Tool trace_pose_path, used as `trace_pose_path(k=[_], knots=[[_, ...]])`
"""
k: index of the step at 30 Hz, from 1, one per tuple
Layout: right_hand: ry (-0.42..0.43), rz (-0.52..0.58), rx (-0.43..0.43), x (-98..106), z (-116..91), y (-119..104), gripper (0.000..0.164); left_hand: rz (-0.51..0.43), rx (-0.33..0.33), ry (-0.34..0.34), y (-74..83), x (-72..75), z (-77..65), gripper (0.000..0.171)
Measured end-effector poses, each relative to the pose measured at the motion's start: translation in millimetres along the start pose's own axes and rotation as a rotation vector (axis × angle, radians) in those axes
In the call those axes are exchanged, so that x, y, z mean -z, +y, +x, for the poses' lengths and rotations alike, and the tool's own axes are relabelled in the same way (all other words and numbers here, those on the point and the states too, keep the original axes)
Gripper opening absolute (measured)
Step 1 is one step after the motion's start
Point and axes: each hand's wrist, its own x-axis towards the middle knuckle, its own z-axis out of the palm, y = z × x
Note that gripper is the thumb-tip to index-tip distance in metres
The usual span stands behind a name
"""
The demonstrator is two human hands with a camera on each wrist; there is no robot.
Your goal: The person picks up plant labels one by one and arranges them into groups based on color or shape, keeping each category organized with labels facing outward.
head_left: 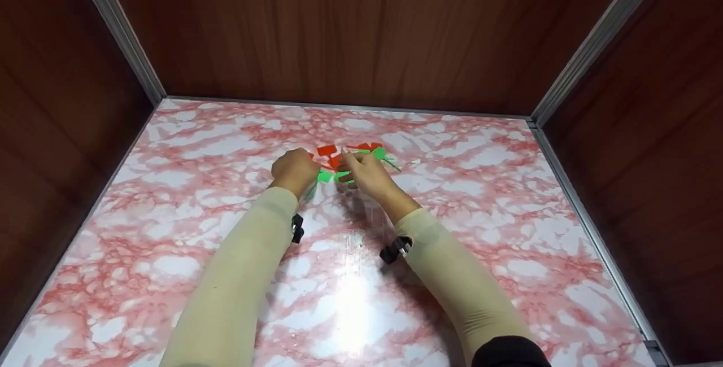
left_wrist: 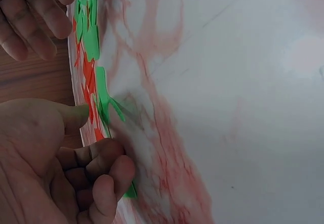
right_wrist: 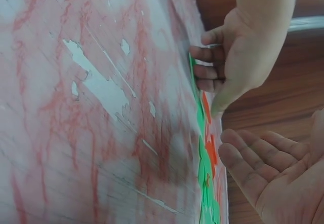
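Observation:
Red and green flat plastic tags with thin stems lie in a loose group on the table, among them a red tag (head_left: 326, 150) and a green tag (head_left: 324, 176). My left hand (head_left: 295, 170) is at the group's left side, its fingers bent and its thumb apart from them. Beneath those fingers in the left wrist view is part of a green tag (left_wrist: 130, 189); no grip on it shows. My right hand (head_left: 368, 175) hovers over the right part of the group. Its fingers (right_wrist: 253, 155) are nearly straight and hold nothing that shows. The hands cover some tags.
A red-and-white marbled tabletop (head_left: 226, 135) spreads around the tags. Behind it stands a brown wood-grain panel (head_left: 339, 34), with side panels left and right along metal rails (head_left: 587, 226). Bright light reflects off the table between my forearms.

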Motion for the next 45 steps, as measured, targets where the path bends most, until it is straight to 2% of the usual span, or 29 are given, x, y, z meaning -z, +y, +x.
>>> trace_pose_path(k=[7, 17, 24, 31, 45], knots=[[-0.011, 0.031, -0.034, -6, 2, 1, 0.06, 0.036, 0.037, -0.018, 0.5, -0.8, 8.6, 0.038], [-0.042, 0.027, -0.041, -8, 3, 4, 0.065, 0.044, -0.006, -0.031, 4.2, 8.1, -0.4, 0.029], [-0.042, -0.003, -0.046, -10, 6, 0, 0.062, 0.044, -0.027, -0.025, 2.2, 12.8, -1.1, 0.022], [-0.054, -0.039, -0.052, -16, 9, 0, 0.065, 0.046, -0.011, -0.03, 0.9, 15.6, -0.4, 0.028], [-0.054, 0.088, -0.069, -33, 11, 2, 0.064, 0.078, -0.014, -0.009, 0.4, 13.2, 1.9, 0.029]])
